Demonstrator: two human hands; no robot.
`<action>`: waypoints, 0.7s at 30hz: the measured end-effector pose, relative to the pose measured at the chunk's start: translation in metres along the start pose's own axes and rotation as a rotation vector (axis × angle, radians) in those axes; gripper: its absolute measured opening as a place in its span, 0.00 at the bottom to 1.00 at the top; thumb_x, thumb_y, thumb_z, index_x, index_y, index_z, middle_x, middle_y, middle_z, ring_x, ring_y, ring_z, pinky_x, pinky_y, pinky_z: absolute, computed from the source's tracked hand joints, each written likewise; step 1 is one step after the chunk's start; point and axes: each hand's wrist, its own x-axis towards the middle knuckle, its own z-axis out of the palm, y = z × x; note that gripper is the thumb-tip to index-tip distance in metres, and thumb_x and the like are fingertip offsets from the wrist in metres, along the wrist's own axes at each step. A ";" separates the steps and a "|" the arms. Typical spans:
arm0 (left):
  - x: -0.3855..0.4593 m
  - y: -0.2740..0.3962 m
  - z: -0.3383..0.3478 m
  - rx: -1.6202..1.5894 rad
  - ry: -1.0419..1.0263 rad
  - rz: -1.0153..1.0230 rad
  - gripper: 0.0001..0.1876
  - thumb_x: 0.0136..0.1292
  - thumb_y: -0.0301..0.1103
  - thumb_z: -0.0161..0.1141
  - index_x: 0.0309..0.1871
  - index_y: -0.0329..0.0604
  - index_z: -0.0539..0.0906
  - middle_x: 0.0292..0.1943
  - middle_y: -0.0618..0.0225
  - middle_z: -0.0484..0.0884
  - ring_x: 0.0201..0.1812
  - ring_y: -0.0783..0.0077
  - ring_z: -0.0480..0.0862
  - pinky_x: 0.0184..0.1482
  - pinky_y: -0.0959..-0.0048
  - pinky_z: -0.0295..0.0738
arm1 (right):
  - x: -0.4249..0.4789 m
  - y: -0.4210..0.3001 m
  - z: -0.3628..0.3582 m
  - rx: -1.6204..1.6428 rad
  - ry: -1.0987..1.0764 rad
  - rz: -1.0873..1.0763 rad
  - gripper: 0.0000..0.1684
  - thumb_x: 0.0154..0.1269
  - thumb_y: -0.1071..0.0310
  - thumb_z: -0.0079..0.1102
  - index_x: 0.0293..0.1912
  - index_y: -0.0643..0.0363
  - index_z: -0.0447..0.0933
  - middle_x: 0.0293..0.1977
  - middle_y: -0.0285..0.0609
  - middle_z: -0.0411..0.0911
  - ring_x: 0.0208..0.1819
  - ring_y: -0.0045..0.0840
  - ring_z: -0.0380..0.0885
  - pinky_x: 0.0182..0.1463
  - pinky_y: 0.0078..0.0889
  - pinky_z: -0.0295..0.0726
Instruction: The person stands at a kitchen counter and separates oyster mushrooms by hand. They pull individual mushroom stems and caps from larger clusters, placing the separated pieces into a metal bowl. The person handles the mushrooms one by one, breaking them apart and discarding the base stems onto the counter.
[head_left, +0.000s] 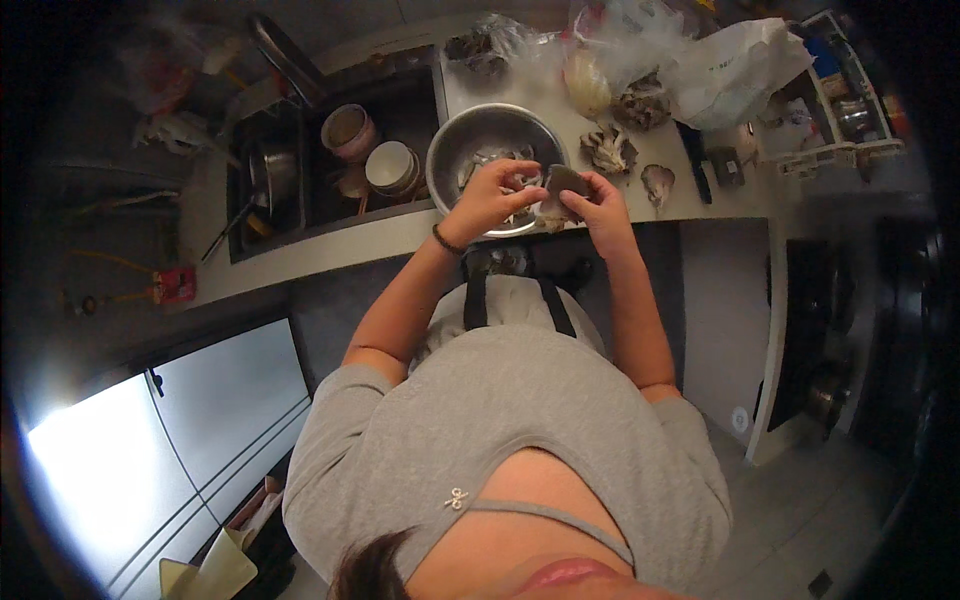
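Over the right side of a metal bowl (442, 142), my right hand (604, 206) grips a grey oyster mushroom piece (566, 181) between thumb and fingers. My left hand (499, 193) hovers above the bowl, its thumb and curled fingers apart, with nothing visible between them. Torn pale mushroom pieces (480, 156) lie inside the bowl, partly hidden by my left hand. To the right on the worktop are a mushroom cluster (607, 148) and a single oyster mushroom (658, 184).
Left of the bowl is a dark sink (405, 90) holding stacked bowls (391, 166) under a faucet (281, 56). A dark-handled knife (694, 161) lies at right on the worktop (720, 202). Plastic bags (622, 37) and a wire rack (840, 154) stand behind.
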 end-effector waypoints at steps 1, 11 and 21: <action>0.002 0.007 0.002 -0.062 -0.038 -0.127 0.17 0.56 0.37 0.66 0.46 0.37 0.79 0.40 0.67 0.80 0.36 0.81 0.78 0.34 0.83 0.73 | -0.003 -0.003 0.003 -0.051 -0.007 -0.002 0.13 0.57 0.70 0.64 0.41 0.62 0.75 0.31 0.32 0.77 0.31 0.11 0.73 0.35 0.15 0.72; -0.002 -0.007 0.009 -0.611 0.195 -0.268 0.08 0.62 0.35 0.61 0.38 0.41 0.79 0.28 0.74 0.78 0.28 0.85 0.74 0.30 0.85 0.69 | -0.003 0.009 0.007 0.137 0.172 -0.070 0.06 0.58 0.70 0.63 0.36 0.60 0.77 0.29 0.31 0.77 0.30 0.12 0.74 0.33 0.15 0.73; -0.007 -0.045 -0.043 -0.262 0.436 -0.214 0.15 0.59 0.35 0.64 0.46 0.37 0.78 0.33 0.71 0.80 0.33 0.82 0.77 0.35 0.83 0.73 | 0.000 0.000 -0.040 0.502 0.196 -0.001 0.10 0.59 0.73 0.61 0.43 0.60 0.77 0.37 0.35 0.79 0.39 0.19 0.77 0.41 0.22 0.76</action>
